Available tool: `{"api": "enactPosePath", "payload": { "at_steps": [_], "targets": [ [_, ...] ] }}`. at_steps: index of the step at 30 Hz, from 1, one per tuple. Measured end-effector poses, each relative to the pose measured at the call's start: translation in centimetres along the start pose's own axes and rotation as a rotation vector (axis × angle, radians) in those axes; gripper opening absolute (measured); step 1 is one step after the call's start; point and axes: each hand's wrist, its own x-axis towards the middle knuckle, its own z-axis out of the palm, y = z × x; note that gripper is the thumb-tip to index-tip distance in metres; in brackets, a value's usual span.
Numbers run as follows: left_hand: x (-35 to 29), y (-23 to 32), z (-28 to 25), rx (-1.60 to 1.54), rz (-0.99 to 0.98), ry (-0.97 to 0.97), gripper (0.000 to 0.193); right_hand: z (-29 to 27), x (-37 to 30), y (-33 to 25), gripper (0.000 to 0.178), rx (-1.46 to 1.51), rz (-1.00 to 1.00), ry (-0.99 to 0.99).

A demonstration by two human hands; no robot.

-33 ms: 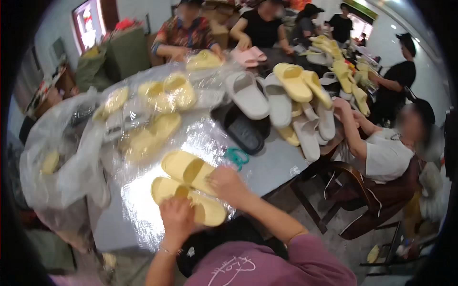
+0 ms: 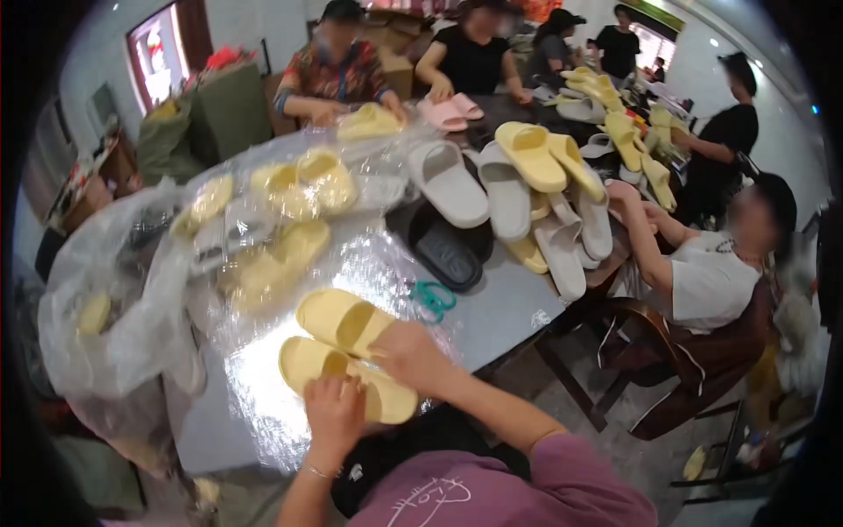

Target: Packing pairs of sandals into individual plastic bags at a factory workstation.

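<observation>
A pair of pale yellow slippers lies side by side on the table in front of me, straps toward the far left. My left hand [image 2: 335,411] has its curled fingers at the side and strap opening of the near slipper [image 2: 386,397]. Bent over the heel part of the far slipper [image 2: 329,314] is my right hand [image 2: 414,358], its fingertips reaching the gap between the two. Part of the far slipper's heel is hidden under that hand. Green-handled scissors [image 2: 432,301] lie just beyond my right hand.
Clear plastic film [image 2: 347,255] covers much of the table, with bagged yellow slippers [image 2: 327,180] at the far left. Grey slippers [image 2: 450,184] and a black slipper [image 2: 448,255] are heaped at the back right. A person [image 2: 716,281] sits at the right; others work beyond.
My right hand has slid slightly toward me, and my left hand has shifted a little to the right. The slippers stay in nearly the same place.
</observation>
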Motion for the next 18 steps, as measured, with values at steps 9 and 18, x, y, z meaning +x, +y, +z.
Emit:
{"api": "enactPosePath", "payload": {
  "at_steps": [9, 18],
  "targets": [
    [2.3, 0.9, 3.8, -0.071, 0.12, -0.147, 0.046, -0.2, -3.4, 4.3, 0.01, -0.185, 0.052, 0.117],
    [3.4, 0.3, 4.8, -0.141, 0.091, -0.159, 0.046, -2.6, -2.7, 6.1, 0.009, -0.054, -0.013, 0.231]
  ]
}}
